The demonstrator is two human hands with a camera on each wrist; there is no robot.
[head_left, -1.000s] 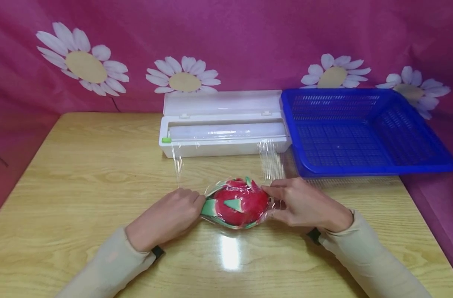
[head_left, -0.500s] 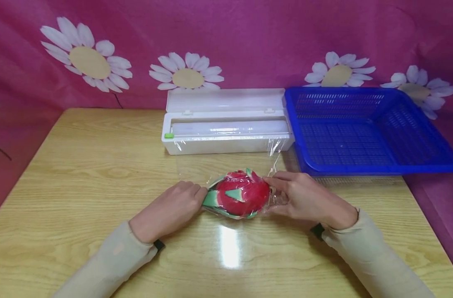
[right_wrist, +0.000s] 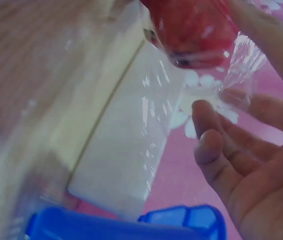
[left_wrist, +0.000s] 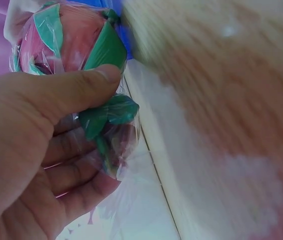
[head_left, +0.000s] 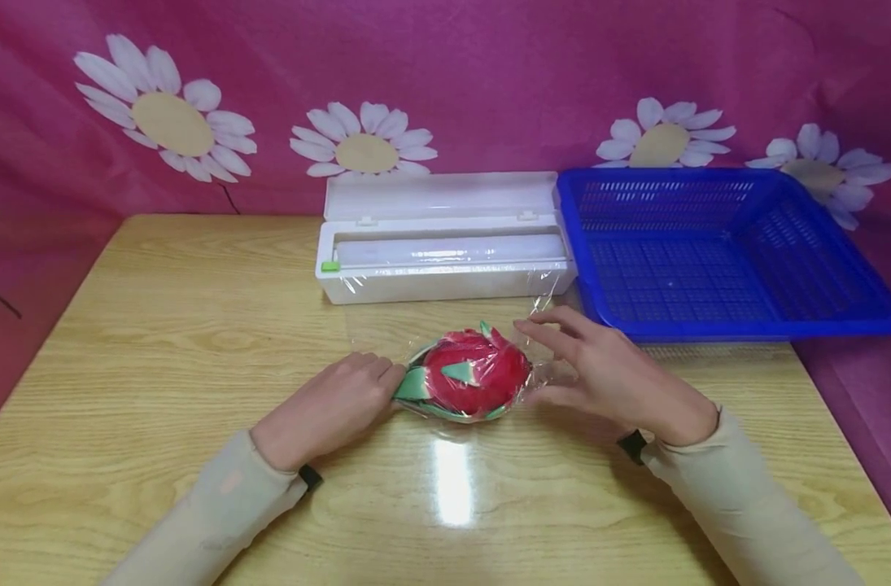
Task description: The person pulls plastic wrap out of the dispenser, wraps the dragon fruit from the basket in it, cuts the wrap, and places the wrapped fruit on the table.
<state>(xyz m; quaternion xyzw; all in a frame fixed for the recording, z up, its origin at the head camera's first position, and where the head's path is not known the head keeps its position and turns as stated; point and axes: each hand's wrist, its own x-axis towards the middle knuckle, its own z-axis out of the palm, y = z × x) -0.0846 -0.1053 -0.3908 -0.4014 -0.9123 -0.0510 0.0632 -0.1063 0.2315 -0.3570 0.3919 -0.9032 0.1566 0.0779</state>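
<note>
Head view first: a pink cloth (head_left: 489, 73) with big white daisies hangs across the back, and a wood-look counter (head_left: 181, 325) fills most of the rest. Over on the right there's a blue plastic basket (head_left: 745, 330), set right beside a long white box (head_left: 445, 286). The box's lid (head_left: 445, 195) is flipped up and a roll (head_left: 452, 249) lies inside, with clear film (head_left: 540, 301) coming off it over the front edge.

Now the hands. The left hand (head_left: 331, 403) has a good grip on the leafy end of the fruit, thumb on one side, fingers round the other. The right hand (head_left: 613, 370) is loose by the other end, index and thumb apart, film right by the fingers.

Between them sits the red-and-green dragon fruit (head_left: 482, 382), in front of the box, with film around it. Tiniest bit: a green tab (head_left: 331, 266) on the box's left end.
</note>
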